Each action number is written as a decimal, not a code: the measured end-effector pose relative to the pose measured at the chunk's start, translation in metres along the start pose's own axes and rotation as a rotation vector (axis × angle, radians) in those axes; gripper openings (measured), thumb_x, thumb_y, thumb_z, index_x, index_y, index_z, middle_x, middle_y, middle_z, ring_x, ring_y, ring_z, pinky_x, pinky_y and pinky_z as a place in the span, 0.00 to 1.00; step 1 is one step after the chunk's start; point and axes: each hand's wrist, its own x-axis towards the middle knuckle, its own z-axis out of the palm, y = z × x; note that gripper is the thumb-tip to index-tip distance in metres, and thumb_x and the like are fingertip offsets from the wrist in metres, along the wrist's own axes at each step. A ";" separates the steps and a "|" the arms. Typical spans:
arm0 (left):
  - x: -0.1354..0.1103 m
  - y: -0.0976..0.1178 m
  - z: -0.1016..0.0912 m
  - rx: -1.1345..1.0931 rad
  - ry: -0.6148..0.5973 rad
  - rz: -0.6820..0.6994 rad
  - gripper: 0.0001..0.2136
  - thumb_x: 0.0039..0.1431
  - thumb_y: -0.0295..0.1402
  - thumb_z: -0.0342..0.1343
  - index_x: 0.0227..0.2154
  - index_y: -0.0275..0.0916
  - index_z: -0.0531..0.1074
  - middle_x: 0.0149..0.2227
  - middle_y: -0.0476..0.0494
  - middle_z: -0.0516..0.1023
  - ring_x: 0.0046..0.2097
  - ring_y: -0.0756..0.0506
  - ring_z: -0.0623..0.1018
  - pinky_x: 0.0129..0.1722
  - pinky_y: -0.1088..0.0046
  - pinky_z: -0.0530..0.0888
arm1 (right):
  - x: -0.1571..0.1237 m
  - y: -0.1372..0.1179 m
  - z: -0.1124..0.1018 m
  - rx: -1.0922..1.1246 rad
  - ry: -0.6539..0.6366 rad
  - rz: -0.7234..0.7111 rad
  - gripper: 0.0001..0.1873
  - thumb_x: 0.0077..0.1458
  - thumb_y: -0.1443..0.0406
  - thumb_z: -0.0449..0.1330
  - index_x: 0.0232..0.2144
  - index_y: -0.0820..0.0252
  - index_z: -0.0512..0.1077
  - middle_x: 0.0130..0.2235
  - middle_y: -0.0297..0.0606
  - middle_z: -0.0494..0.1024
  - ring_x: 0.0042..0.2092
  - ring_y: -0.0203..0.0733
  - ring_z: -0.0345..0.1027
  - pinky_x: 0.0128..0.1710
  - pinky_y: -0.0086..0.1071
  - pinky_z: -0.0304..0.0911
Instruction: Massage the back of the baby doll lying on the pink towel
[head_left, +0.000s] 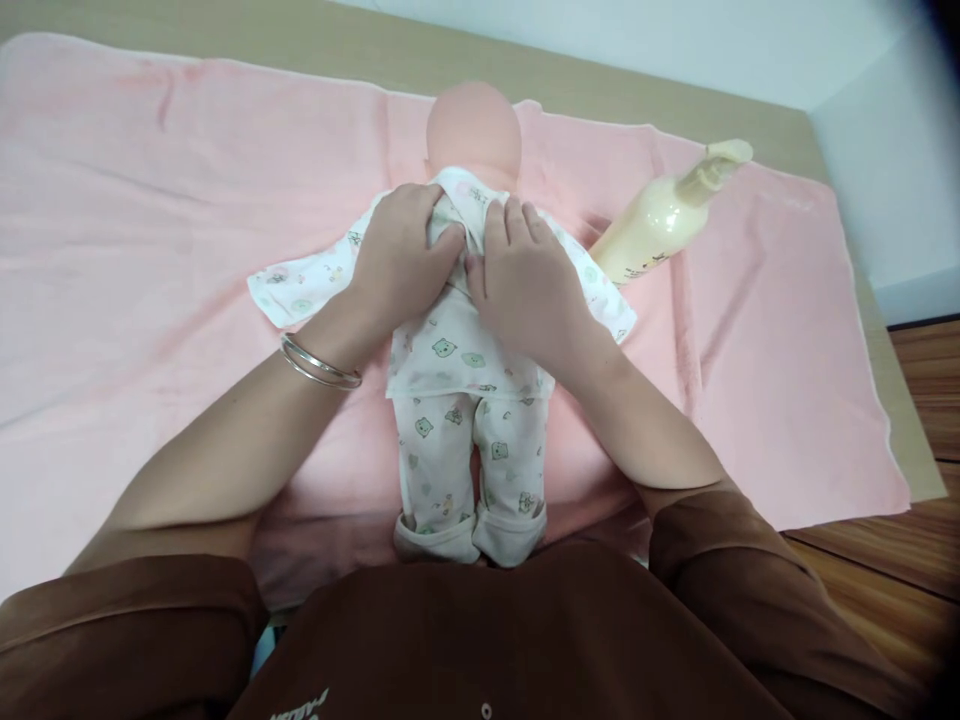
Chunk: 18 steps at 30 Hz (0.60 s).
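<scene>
A baby doll [472, 125] lies along the middle of a pink towel [150, 230], head away from me, dressed in a white printed top [450, 350] and matching trousers [465, 460]. My left hand [401, 260] rests on the doll's upper body on the left, fingers curled and the thumb pinching the top's fabric near the collar. My right hand [529, 280] lies on the right side of the upper body, fingers together and pressed on the same fabric, thumb meeting my left thumb. Two silver bangles [319, 365] circle my left wrist.
A cream pump bottle [664, 225] lies tilted on the towel just right of the doll's shoulder. The towel covers a wooden table [360, 45] set against a white wall. Wooden flooring [900, 560] shows at the right. My brown sleeves fill the bottom of the view.
</scene>
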 end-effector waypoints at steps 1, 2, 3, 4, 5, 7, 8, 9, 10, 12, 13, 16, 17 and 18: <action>0.000 -0.002 0.001 -0.010 -0.011 0.017 0.09 0.67 0.44 0.49 0.42 0.48 0.71 0.47 0.38 0.77 0.55 0.31 0.74 0.62 0.42 0.70 | -0.002 -0.003 -0.001 -0.006 0.005 -0.001 0.35 0.77 0.61 0.43 0.75 0.84 0.52 0.76 0.65 0.56 0.79 0.65 0.50 0.81 0.49 0.49; -0.001 -0.003 0.002 -0.010 -0.023 0.032 0.13 0.69 0.46 0.48 0.45 0.48 0.72 0.49 0.37 0.77 0.57 0.30 0.72 0.64 0.39 0.68 | -0.001 -0.004 0.000 -0.001 0.015 0.000 0.34 0.77 0.61 0.43 0.74 0.83 0.53 0.76 0.64 0.57 0.79 0.63 0.50 0.80 0.48 0.50; -0.003 -0.002 0.003 -0.004 -0.034 0.043 0.17 0.70 0.49 0.46 0.49 0.47 0.73 0.51 0.36 0.76 0.60 0.28 0.71 0.65 0.37 0.66 | 0.001 -0.003 0.001 0.012 0.032 -0.002 0.32 0.76 0.63 0.42 0.73 0.80 0.57 0.76 0.61 0.60 0.79 0.59 0.52 0.80 0.46 0.52; -0.006 0.000 0.003 0.008 -0.042 0.053 0.21 0.70 0.50 0.45 0.54 0.45 0.73 0.54 0.34 0.75 0.63 0.27 0.70 0.67 0.36 0.64 | 0.005 0.000 0.003 0.033 0.055 -0.007 0.30 0.76 0.64 0.41 0.71 0.78 0.61 0.74 0.58 0.64 0.77 0.55 0.56 0.78 0.44 0.55; -0.011 0.004 0.002 0.021 -0.048 0.062 0.24 0.70 0.51 0.45 0.59 0.42 0.72 0.58 0.32 0.74 0.66 0.26 0.68 0.69 0.35 0.61 | 0.011 0.005 0.005 0.058 0.078 -0.008 0.28 0.75 0.65 0.40 0.68 0.73 0.66 0.71 0.54 0.69 0.75 0.52 0.61 0.76 0.42 0.59; -0.021 0.013 0.000 0.037 -0.062 0.084 0.29 0.70 0.49 0.48 0.66 0.37 0.68 0.65 0.31 0.70 0.72 0.25 0.63 0.74 0.38 0.58 | 0.023 0.017 0.011 0.115 0.107 0.013 0.28 0.75 0.65 0.36 0.62 0.64 0.71 0.66 0.48 0.75 0.69 0.48 0.66 0.73 0.42 0.63; -0.025 0.017 -0.001 0.038 -0.069 0.096 0.30 0.69 0.48 0.50 0.67 0.36 0.66 0.68 0.32 0.68 0.74 0.26 0.60 0.76 0.40 0.56 | 0.029 0.022 0.013 0.144 0.104 0.029 0.29 0.75 0.64 0.35 0.61 0.61 0.71 0.64 0.47 0.76 0.68 0.48 0.67 0.72 0.43 0.64; -0.029 0.022 -0.002 0.040 -0.075 0.106 0.30 0.68 0.47 0.52 0.68 0.37 0.66 0.70 0.33 0.67 0.75 0.26 0.58 0.78 0.42 0.55 | 0.034 0.027 0.016 0.169 0.094 0.050 0.29 0.75 0.63 0.35 0.62 0.61 0.70 0.65 0.46 0.76 0.68 0.48 0.66 0.73 0.44 0.63; -0.031 0.025 -0.003 0.045 -0.080 0.116 0.31 0.67 0.45 0.53 0.68 0.36 0.66 0.71 0.34 0.66 0.76 0.26 0.57 0.79 0.44 0.54 | 0.037 0.031 0.017 0.186 0.077 0.070 0.29 0.76 0.62 0.36 0.65 0.63 0.68 0.68 0.47 0.73 0.71 0.49 0.63 0.75 0.46 0.60; -0.030 0.026 -0.004 0.068 -0.079 0.132 0.31 0.64 0.40 0.54 0.67 0.33 0.67 0.70 0.32 0.67 0.75 0.27 0.59 0.79 0.46 0.55 | 0.038 0.033 0.017 0.190 0.037 0.093 0.32 0.76 0.60 0.38 0.72 0.72 0.60 0.75 0.51 0.63 0.77 0.53 0.54 0.79 0.49 0.52; -0.028 0.025 -0.004 0.076 -0.067 0.131 0.29 0.63 0.38 0.54 0.65 0.33 0.69 0.67 0.30 0.70 0.73 0.28 0.63 0.78 0.46 0.59 | 0.035 0.031 0.015 0.174 0.012 0.099 0.34 0.77 0.59 0.38 0.74 0.76 0.55 0.77 0.54 0.57 0.80 0.56 0.49 0.81 0.50 0.48; -0.014 0.015 -0.003 0.044 -0.009 0.064 0.15 0.61 0.34 0.53 0.50 0.44 0.75 0.53 0.35 0.79 0.60 0.31 0.76 0.66 0.45 0.73 | 0.019 0.017 0.005 0.098 -0.060 0.094 0.38 0.77 0.57 0.42 0.77 0.80 0.47 0.79 0.60 0.48 0.82 0.62 0.42 0.82 0.51 0.43; -0.009 0.010 -0.002 0.018 0.007 0.029 0.10 0.61 0.35 0.52 0.44 0.47 0.74 0.49 0.37 0.79 0.55 0.32 0.77 0.62 0.45 0.75 | 0.013 0.012 0.002 0.076 -0.073 0.082 0.38 0.77 0.57 0.43 0.77 0.81 0.46 0.79 0.61 0.48 0.81 0.63 0.42 0.82 0.51 0.43; -0.005 0.005 -0.001 -0.007 0.012 0.002 0.07 0.61 0.35 0.51 0.40 0.48 0.73 0.46 0.39 0.79 0.53 0.32 0.77 0.60 0.45 0.75 | 0.007 0.007 -0.001 0.059 -0.081 0.065 0.38 0.77 0.58 0.44 0.77 0.82 0.45 0.79 0.63 0.47 0.82 0.63 0.41 0.82 0.51 0.42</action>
